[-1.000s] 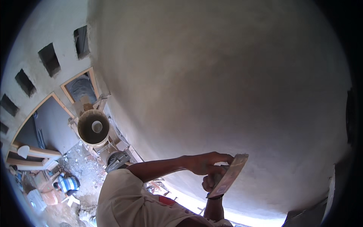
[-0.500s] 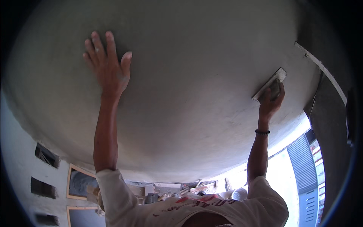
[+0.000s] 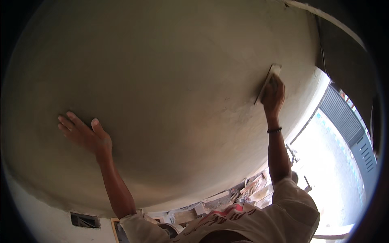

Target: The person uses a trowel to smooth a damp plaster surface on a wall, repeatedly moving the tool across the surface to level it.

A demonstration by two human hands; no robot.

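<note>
A broad grey plastered wall [image 3: 174, 93] fills most of the view. On its left part my left hand [image 3: 86, 133] lies with fingers stretched out and thumb apart, holding nothing. My right hand [image 3: 274, 94] is wrapped around the grip of a plastering float [image 3: 275, 69], a flat rectangular blade tilted against the wall at the right. Most of the grip is hidden by my fingers. A few faint rough marks show in the plaster just left of the float. A dark bead bracelet [image 3: 274, 130] circles my right wrist.
A bright opening with a grey corrugated shutter [image 3: 339, 114] lies to the right. Above it runs a dark beam with a pale edge [image 3: 336, 20]. At the lower left, a pale wall has a small rectangular hole [image 3: 85, 220]. Boards and rubble [image 3: 251, 189] lie below.
My left hand has moved down and left along the wall. My right hand has shifted slightly left with the float, which now stands steeper. The whole view has tilted.
</note>
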